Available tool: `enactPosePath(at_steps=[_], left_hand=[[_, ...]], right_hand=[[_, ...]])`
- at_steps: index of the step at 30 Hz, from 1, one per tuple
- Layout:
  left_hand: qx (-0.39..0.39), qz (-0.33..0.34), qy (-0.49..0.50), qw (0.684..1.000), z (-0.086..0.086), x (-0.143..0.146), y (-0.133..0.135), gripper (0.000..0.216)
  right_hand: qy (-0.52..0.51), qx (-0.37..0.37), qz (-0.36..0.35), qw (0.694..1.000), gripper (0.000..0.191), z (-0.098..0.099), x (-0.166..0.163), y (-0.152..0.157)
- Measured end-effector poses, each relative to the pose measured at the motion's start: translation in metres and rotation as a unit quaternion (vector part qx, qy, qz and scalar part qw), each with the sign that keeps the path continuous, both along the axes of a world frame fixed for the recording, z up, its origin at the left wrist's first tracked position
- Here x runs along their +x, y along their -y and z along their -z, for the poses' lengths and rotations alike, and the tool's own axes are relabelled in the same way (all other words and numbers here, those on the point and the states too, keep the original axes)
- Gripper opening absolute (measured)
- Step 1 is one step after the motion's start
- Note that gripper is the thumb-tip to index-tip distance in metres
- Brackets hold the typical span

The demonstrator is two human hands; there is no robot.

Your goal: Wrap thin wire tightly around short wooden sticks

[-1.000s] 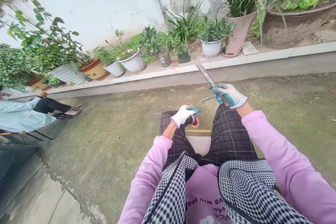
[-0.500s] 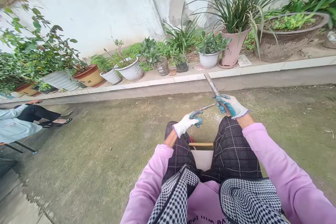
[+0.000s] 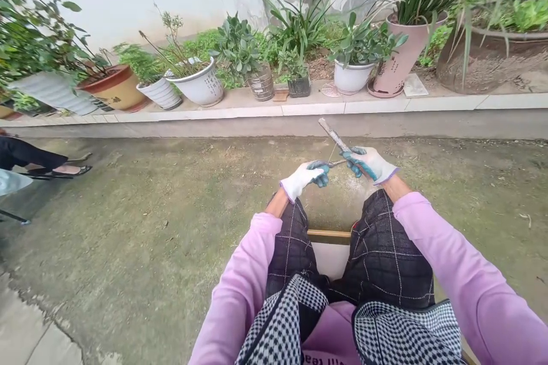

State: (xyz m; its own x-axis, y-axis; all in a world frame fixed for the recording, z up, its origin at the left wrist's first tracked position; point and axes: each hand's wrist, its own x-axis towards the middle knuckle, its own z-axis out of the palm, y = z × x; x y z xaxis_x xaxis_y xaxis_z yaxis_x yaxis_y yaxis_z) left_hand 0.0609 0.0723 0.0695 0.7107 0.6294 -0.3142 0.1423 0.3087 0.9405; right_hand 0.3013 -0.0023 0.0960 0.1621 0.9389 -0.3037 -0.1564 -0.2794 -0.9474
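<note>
My left hand (image 3: 305, 178), in a white glove with a blue-green coated palm, is closed around a thin stick (image 3: 338, 163) that points right. In a matching glove, my right hand (image 3: 373, 166) grips a thicker stick (image 3: 333, 134), which slants up and left and looks rough and greyish. A fine thread (image 3: 333, 151) runs between the left fingers and the thick stick. The thin stick's tip reaches the right fingers; whether it touches them I cannot tell. Both hands hover in front of my knees.
A white-tiled ledge (image 3: 312, 109) runs across the front, bearing several potted plants, among them a pink pot (image 3: 400, 57) and a white pot (image 3: 351, 77). At the left edge, a seated person's leg (image 3: 32, 157) shows. A wooden bar (image 3: 329, 234) lies between my knees.
My hands have drawn closer together, and the thick stick tilts further left. The thin stick shows less of its length. The view has shifted, with the plants appearing larger and higher.
</note>
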Motion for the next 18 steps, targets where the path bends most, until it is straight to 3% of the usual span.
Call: enactPosePath(at_steps=[3, 7, 10, 13, 16, 18], left_hand=[[0.023, -0.026, -0.023, 0.999, 0.001, -0.010, -0.001, 0.035], [0.039, -0.065, -0.043, 0.996, 0.000, -0.024, -0.002, 0.032], [0.031, -0.055, -0.061, 0.996, 0.001, -0.026, -0.004, 0.035], [0.020, -0.104, -0.040, 0.994, 0.001, -0.027, -0.010, 0.039], [0.011, -0.162, -0.013, 0.987, 0.002, -0.026, -0.016, 0.034], [0.014, -0.153, -0.033, 0.988, 0.003, -0.023, -0.017, 0.029]], right_hand=[[0.055, -0.015, -0.015, 0.998, 0.045, 0.003, -0.002, -0.012], [0.099, -0.023, -0.042, 0.994, 0.040, 0.004, -0.007, -0.032], [0.075, -0.008, -0.060, 0.995, 0.040, 0.003, -0.012, -0.044], [0.002, 0.017, -0.089, 0.996, 0.047, -0.001, -0.010, -0.043], [-0.038, 0.013, -0.187, 0.982, 0.053, -0.006, -0.001, -0.031], [-0.022, -0.016, -0.300, 0.954, 0.055, -0.005, 0.003, -0.022]])
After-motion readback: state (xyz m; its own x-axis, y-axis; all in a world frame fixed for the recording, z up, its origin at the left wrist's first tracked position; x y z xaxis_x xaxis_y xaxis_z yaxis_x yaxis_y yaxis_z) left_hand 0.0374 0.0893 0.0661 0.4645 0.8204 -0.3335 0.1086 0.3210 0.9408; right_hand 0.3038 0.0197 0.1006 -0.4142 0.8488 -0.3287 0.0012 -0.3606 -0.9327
